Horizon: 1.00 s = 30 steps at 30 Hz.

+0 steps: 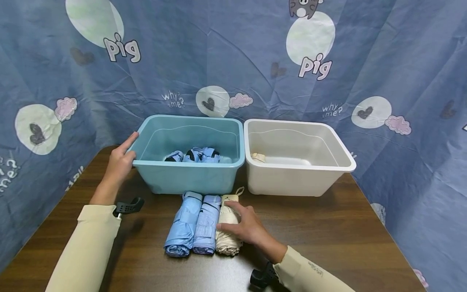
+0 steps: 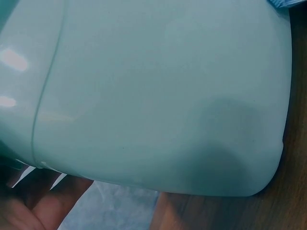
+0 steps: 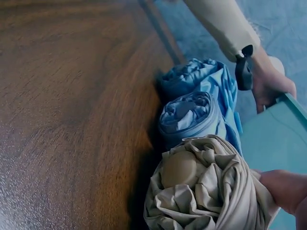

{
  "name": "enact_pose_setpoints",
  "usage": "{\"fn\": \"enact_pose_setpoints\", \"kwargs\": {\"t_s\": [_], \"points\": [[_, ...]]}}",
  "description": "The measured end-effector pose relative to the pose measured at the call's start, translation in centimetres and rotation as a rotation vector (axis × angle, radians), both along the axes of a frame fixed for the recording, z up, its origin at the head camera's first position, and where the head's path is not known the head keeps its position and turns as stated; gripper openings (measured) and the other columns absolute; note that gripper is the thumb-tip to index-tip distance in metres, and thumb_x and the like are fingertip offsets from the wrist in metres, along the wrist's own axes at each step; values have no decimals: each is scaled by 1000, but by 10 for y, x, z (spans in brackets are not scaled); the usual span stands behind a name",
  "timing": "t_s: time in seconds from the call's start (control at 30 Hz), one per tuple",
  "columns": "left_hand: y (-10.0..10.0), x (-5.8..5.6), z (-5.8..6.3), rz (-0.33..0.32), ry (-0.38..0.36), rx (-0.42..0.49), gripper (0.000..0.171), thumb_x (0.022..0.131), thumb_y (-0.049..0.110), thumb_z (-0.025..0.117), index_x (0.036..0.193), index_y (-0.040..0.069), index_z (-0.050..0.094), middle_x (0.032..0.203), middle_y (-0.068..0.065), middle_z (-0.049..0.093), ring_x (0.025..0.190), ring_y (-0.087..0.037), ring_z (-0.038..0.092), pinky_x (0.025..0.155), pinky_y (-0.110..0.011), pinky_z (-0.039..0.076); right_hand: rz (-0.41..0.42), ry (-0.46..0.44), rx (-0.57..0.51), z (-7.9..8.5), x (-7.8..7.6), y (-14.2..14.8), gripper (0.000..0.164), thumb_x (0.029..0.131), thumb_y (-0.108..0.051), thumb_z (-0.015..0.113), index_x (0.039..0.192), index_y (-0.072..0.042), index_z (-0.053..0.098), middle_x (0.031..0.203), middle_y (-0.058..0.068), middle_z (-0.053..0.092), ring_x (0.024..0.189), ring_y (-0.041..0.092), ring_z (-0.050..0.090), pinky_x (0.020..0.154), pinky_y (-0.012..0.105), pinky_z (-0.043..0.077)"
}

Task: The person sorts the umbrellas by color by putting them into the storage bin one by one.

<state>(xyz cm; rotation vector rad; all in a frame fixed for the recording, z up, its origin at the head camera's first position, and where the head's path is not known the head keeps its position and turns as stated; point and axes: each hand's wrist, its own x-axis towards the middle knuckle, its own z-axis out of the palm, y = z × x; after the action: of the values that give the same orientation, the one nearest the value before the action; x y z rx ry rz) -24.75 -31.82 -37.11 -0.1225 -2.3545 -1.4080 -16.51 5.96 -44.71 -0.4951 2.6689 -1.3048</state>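
Note:
My left hand [image 1: 120, 162] grips the left rim of a teal bin [image 1: 186, 178]; in the left wrist view its fingers [image 2: 53, 203] show beneath the rim. My right hand [image 1: 246, 223] holds a beige folded umbrella [image 1: 228, 239] with thumb and fingers across its sides. It lies on the table, wrist loop toward the bins; the right wrist view shows its round end knob [image 3: 180, 170]. Beside it, to the left, lie a periwinkle folded umbrella [image 1: 206, 227] and a light blue folded umbrella [image 1: 183, 227], side by side.
Several blue bundles with black parts [image 1: 198, 155] lie inside the teal bin. A white bin [image 1: 288, 180] stands to its right, with a beige item [image 1: 258, 157] partly visible inside. Both bins stand on a brown wooden table [image 1: 328, 227], before a blue patterned cloth [image 1: 226, 48].

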Motion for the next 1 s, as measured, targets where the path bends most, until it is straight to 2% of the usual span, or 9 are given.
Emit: {"fn": "enact_pose_setpoints", "kwargs": {"t_s": [0.1, 0.27, 0.47, 0.57, 0.67, 0.73, 0.83, 0.9, 1.0], "points": [[-1, 0, 1, -1, 1, -3, 62, 90, 4, 32, 151, 13, 33, 156, -8, 27, 143, -25, 23, 110, -37, 22, 18, 2, -35, 0, -2, 1, 70, 73, -34, 82, 135, -16, 57, 114, 20, 57, 96, 26, 51, 79, 43, 44], [-1, -1, 2, 0, -4, -4, 61, 91, 5, 33, 151, 14, 33, 156, -7, 27, 143, -25, 23, 110, -39, 22, 48, -48, -148, 0, -4, 7, 69, 73, -21, 82, 136, -9, 56, 131, 20, 56, 110, 31, 54, 89, 43, 45], [-1, 0, -1, 1, -5, -9, 61, 90, 5, 33, 151, 13, 33, 156, -8, 27, 142, -27, 24, 110, -40, 22, 49, -140, -241, -1, -1, 15, 68, 76, -17, 80, 138, -10, 53, 138, 20, 50, 103, 30, 59, 80, 37, 49], [-2, 0, -3, 7, 7, -15, 61, 90, 4, 33, 150, 13, 35, 155, -9, 29, 142, -26, 25, 109, -35, 23, 46, -180, -309, -4, 0, 18, 68, 77, -15, 79, 140, -11, 52, 133, 23, 50, 101, 30, 59, 79, 35, 48], [-1, 1, -4, 8, 6, -17, 61, 90, 4, 33, 150, 13, 35, 155, -9, 29, 142, -26, 25, 110, -37, 23, 28, -211, -377, -5, 2, 23, 67, 78, -12, 78, 140, -12, 52, 124, 23, 51, 104, 29, 56, 78, 34, 47], [-1, 1, -4, 0, 2, -11, 60, 91, 5, 33, 151, 13, 34, 155, -9, 28, 143, -27, 23, 112, -43, 21, 8, -239, -412, -4, 3, 28, 66, 79, -12, 78, 140, -14, 52, 119, 21, 49, 101, 28, 55, 73, 33, 48], [-1, 1, -4, -8, 1, -9, 60, 91, 5, 33, 151, 13, 32, 156, -9, 27, 143, -29, 22, 113, -50, 18, -19, -264, -438, -1, 5, 35, 66, 79, -13, 77, 140, -16, 52, 122, 22, 47, 99, 27, 55, 67, 33, 48], [-1, 0, -3, -7, 7, -11, 60, 91, 4, 33, 151, 12, 33, 156, -9, 27, 143, -29, 22, 113, -49, 18, -24, -278, -447, 2, 6, 39, 65, 80, -14, 77, 140, -18, 52, 124, 23, 46, 99, 27, 55, 65, 33, 49], [-2, 0, -2, 9, 18, -21, 61, 90, 4, 34, 150, 12, 35, 155, -9, 29, 142, -28, 25, 112, -40, 21, -9, -286, -466, 7, 8, 46, 66, 81, -14, 76, 141, -18, 50, 126, 23, 46, 100, 26, 57, 68, 35, 51]]}}
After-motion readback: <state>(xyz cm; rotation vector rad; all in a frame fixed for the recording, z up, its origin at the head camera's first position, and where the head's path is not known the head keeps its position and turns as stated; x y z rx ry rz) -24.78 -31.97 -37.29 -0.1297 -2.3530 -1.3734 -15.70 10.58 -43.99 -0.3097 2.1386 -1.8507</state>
